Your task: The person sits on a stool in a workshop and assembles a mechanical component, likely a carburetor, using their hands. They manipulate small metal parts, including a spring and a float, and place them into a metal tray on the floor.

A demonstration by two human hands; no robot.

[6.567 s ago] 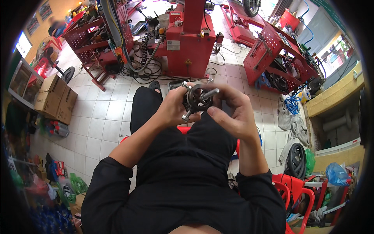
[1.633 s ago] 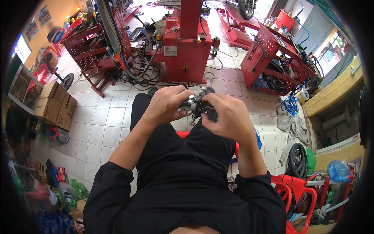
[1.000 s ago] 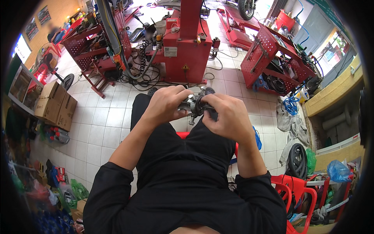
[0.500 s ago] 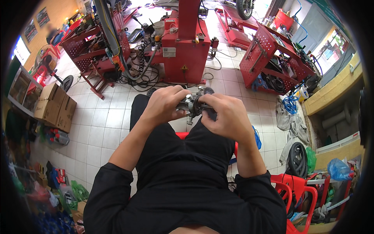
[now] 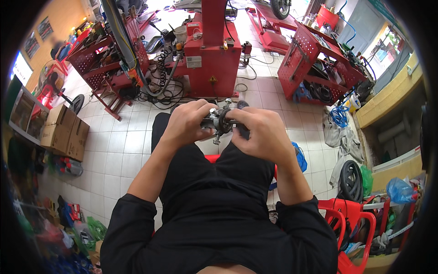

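A small metal mechanical part (image 5: 222,120) with a dark round ring and several protruding bolts or screws is held up over my knees. My left hand (image 5: 188,120) is closed around its left end, thumb underneath. From the other side my right hand (image 5: 263,131) pinches its right end between thumb and fingers, beside a dark rod. Most of what lies inside both grips is hidden by the fingers, and the exact kind of part cannot be made out.
Ahead stands a red machine (image 5: 212,66) with cables on the tiled floor. Red perforated tool carts (image 5: 296,57) flank it. Cardboard boxes (image 5: 64,130) stand left. Black tyres or tubes (image 5: 351,180) and a red plastic chair (image 5: 340,214) are at right.
The metal part and both hands have shifted slightly left in view, and the part's bolts have turned a little. Both hands keep their hold. The whole view has moved slightly.
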